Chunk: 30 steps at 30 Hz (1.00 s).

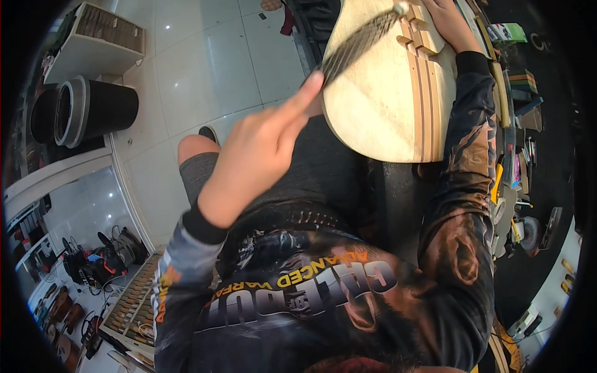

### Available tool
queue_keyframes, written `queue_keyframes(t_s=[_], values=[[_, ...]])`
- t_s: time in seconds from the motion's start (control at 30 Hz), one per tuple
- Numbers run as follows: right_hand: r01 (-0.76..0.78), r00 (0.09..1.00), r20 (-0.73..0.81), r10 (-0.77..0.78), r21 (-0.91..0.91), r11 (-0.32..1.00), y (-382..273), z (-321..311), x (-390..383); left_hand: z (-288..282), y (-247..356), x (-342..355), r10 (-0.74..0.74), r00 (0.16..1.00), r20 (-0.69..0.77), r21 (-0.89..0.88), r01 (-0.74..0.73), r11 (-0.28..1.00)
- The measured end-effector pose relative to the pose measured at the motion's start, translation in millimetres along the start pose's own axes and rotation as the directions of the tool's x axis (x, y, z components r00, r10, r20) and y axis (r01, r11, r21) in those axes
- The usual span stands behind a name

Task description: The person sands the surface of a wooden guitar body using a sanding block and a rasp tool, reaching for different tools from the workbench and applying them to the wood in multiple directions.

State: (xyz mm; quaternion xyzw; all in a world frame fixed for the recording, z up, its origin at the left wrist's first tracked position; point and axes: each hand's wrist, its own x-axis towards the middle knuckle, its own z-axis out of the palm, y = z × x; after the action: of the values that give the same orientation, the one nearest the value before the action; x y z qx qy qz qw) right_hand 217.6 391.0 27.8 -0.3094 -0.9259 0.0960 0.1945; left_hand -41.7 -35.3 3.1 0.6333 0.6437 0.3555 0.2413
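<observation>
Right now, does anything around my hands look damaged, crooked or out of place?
Nothing stands out. The pale wooden instrument body with striped centre strips lies across your lap, apparently undamaged. Your left hand works a blurred dark file-like tool on its edge; your right hand steadies the far end.

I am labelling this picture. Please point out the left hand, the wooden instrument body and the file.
left hand point(258, 152), head view, back of the hand.
wooden instrument body point(379, 105), head view, pale flat face.
file point(360, 43), head view, middle of the blurred blade.
</observation>
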Motion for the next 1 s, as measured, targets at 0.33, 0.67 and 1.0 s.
queue_keyframes(t_s=[0.33, 0.67, 1.0], values=[[0.065, 0.998, -0.001, -0.065, -0.046, 0.997, 10, 1, 0, -7, 3, -11, -0.055, 0.998, 0.019, -0.047, 0.056, 0.997], [0.005, 1.0, 0.001, -0.005, 0.018, 1.0, -14, -4, 2, -3, 3, -46, -0.067, 0.997, 0.04, -0.085, 0.07, 0.994], [-0.014, 1.0, 0.017, 0.014, -0.042, 0.999, -4, -7, 1, -3, 11, -80, -0.089, 0.995, 0.034, -0.04, 0.09, 0.995]])
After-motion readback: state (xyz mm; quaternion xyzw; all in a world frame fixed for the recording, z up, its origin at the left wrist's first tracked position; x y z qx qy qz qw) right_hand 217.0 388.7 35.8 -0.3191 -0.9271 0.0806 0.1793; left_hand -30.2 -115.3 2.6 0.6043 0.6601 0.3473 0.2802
